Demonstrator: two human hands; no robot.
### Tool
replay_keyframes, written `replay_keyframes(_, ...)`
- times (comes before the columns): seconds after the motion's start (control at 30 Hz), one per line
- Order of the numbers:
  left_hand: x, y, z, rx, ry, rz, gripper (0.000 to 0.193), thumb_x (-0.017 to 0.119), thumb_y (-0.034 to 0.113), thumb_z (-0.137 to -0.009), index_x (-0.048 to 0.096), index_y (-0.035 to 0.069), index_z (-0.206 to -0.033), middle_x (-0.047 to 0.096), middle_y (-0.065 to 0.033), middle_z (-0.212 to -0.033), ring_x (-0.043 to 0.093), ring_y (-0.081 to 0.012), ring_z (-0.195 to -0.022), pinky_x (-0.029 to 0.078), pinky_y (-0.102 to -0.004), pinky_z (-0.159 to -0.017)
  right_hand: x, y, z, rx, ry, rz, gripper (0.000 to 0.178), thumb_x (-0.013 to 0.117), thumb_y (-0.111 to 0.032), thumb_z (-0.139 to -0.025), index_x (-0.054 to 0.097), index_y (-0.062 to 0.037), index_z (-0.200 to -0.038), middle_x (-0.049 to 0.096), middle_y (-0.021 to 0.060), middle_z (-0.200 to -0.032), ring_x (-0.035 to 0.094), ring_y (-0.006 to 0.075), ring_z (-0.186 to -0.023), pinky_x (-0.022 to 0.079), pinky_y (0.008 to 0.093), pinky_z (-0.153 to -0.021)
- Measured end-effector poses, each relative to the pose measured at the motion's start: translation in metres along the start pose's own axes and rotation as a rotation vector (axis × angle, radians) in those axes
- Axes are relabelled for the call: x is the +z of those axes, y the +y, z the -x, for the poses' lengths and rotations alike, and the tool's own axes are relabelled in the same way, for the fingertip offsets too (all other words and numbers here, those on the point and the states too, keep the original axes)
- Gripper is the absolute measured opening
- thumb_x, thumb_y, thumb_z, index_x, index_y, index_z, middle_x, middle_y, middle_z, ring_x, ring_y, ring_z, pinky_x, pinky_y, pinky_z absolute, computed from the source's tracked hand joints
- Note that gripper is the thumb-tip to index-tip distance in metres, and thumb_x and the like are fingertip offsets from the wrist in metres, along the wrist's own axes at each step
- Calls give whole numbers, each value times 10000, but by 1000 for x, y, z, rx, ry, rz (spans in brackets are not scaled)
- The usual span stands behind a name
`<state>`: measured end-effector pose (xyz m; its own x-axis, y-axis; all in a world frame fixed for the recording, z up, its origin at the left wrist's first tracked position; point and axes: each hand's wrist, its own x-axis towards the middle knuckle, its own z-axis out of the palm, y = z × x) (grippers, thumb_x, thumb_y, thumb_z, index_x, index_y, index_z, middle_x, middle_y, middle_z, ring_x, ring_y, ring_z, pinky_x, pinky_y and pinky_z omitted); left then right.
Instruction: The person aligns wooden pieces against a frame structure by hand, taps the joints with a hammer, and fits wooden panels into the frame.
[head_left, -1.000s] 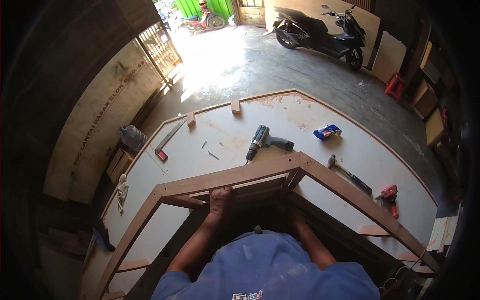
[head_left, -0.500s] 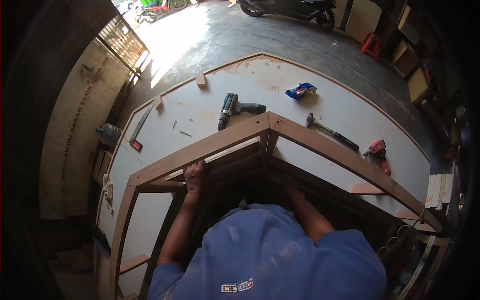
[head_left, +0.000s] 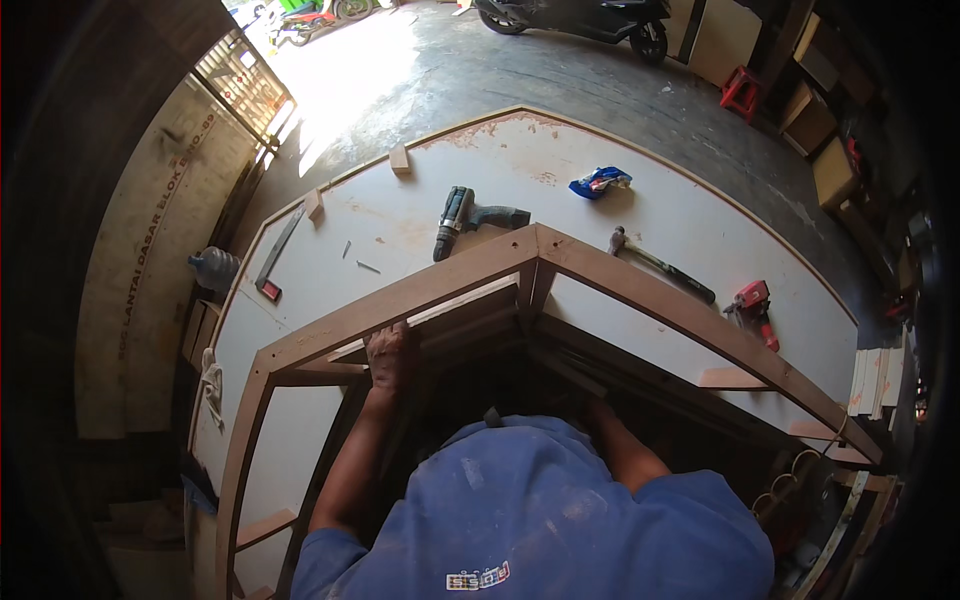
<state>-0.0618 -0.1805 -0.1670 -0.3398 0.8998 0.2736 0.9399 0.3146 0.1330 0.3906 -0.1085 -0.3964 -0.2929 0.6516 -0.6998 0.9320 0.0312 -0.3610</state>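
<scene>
My left hand (head_left: 389, 356) is closed round a pale wooden strip (head_left: 465, 303) just under the left front beam of a brown wooden frame (head_left: 420, 284). Its knuckles are up against the beam's inner edge. My right hand (head_left: 597, 408) is down in the dark space inside the frame, right of the middle. Shadow hides its fingers, so I cannot see what they hold. Close beside it a dim, narrow slat (head_left: 570, 372) slopes down to the right. The frame stands on a large white panel (head_left: 400, 215) with angled edges.
On the panel lie a cordless drill (head_left: 457, 220), a hammer (head_left: 660, 265), a red power tool (head_left: 752, 312), a blue packet (head_left: 600, 182), a try square (head_left: 280, 255), nails (head_left: 368, 267) and small wood blocks (head_left: 400, 160). Beyond are a motorbike (head_left: 575, 22) and a red stool (head_left: 740, 92).
My right hand has drawn back slightly toward me and to the right, and a dim slat shows beside it. My left hand keeps its hold on the wooden strip.
</scene>
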Motion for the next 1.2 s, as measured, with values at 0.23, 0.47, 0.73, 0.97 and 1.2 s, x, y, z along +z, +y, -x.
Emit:
replay_keyframes(0.23,0,1,2,0,24,14,306,715,250,-820,597,56,-1025,686,-151,-921,665,-347,-924,460,-479,-874,12,22,-23,8,-16,68,352,636,-321,-883,739,-53,-1086,700,228,-1132,679,378,-1047,535,493,-881)
replay_keyframes(0.47,-7,6,-5,68,154,-7,185,680,240,-831,611,78,-889,679,-130,-802,684,-313,-763,506,-462,-764,10,28,-87,-52,27,177,344,675,-334,-849,758,-52,-1029,716,223,-1080,695,377,-993,543,503,-854)
replay_keyframes(0.73,-6,3,-3,-78,-52,58,350,701,234,-803,608,41,-1080,690,-176,-992,670,-354,-957,448,-473,-932,4,-6,-114,-81,118,90,354,659,-350,-841,762,-50,-998,713,222,-1084,690,390,-998,542,495,-857)
replay_keyframes(0.97,-6,6,-3,-33,10,35,329,690,218,-803,607,46,-1071,683,-175,-960,658,-358,-951,442,-471,-914,39,9,-66,-163,4,267,324,653,-327,-825,768,-60,-968,715,214,-1078,689,396,-992,543,496,-868)
replay_keyframes(1.2,-5,6,-4,-58,-31,36,301,692,237,-811,607,57,-1038,680,-166,-948,653,-355,-951,439,-468,-909,48,19,-51,-109,18,167,304,645,-314,-823,771,-66,-947,722,205,-1053,695,390,-975,549,493,-860)
